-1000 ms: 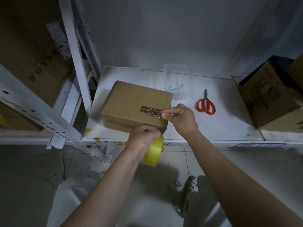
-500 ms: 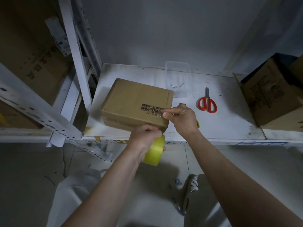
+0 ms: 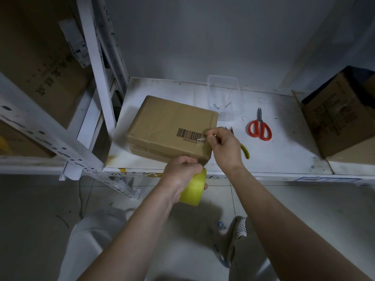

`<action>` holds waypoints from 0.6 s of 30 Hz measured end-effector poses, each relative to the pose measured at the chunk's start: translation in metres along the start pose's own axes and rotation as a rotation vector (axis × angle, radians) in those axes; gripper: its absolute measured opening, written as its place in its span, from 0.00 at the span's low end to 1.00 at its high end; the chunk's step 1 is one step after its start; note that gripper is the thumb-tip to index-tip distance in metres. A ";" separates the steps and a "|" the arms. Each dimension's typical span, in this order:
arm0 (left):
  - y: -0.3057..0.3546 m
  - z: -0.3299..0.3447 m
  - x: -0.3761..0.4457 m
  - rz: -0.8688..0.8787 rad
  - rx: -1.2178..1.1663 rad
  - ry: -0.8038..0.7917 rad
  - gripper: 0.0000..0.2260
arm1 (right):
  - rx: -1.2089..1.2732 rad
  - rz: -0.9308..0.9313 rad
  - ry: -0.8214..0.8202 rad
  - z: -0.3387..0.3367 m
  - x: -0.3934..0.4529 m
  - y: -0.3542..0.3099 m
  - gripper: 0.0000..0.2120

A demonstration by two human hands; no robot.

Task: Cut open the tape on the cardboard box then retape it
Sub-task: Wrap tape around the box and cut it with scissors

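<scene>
Left of box: the white metal shelf upright point(image 3: 97, 63) stands near the brown cardboard box point(image 3: 172, 126), leaving a narrow strip of shelf.
Behind box: a clear plastic tray point(image 3: 224, 98) sits just beside its far right corner.
Right side: bare white shelf board point(image 3: 284, 155) lies between red-handled scissors point(image 3: 259, 127) and a large open carton point(image 3: 341, 116).
Front edge: both hands crowd it.

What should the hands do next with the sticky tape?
Probably press the tape end down flat. The right hand pinches a clear tape end against the top of the cardboard box, by the barcode, and the left hand grips the yellow tape roll just off the box's near edge. Once it sticks, the roll could draw the tape across.
</scene>
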State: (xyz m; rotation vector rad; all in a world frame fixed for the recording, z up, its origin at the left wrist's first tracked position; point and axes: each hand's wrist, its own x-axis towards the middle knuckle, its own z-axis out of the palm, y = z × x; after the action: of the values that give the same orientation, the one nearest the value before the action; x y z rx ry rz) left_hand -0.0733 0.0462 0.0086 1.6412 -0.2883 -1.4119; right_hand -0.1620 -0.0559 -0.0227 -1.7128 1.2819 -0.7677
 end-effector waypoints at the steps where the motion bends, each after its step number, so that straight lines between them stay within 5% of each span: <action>1: -0.001 -0.001 0.000 0.003 0.007 -0.005 0.05 | 0.023 0.012 -0.006 0.002 -0.001 -0.001 0.05; 4: -0.002 -0.001 0.003 0.010 0.014 -0.019 0.05 | 0.039 0.047 -0.016 0.004 -0.002 -0.003 0.15; 10: 0.002 0.004 0.007 0.036 0.019 -0.034 0.05 | -0.080 0.065 0.042 0.005 0.017 -0.010 0.09; 18: 0.000 0.000 0.002 0.041 0.040 -0.084 0.08 | 0.136 0.069 -0.228 -0.012 0.007 0.005 0.13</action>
State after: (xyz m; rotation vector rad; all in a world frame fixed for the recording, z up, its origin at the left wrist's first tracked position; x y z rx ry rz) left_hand -0.0729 0.0451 0.0072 1.6017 -0.3991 -1.4545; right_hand -0.1724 -0.0659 -0.0217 -1.5886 1.1017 -0.5866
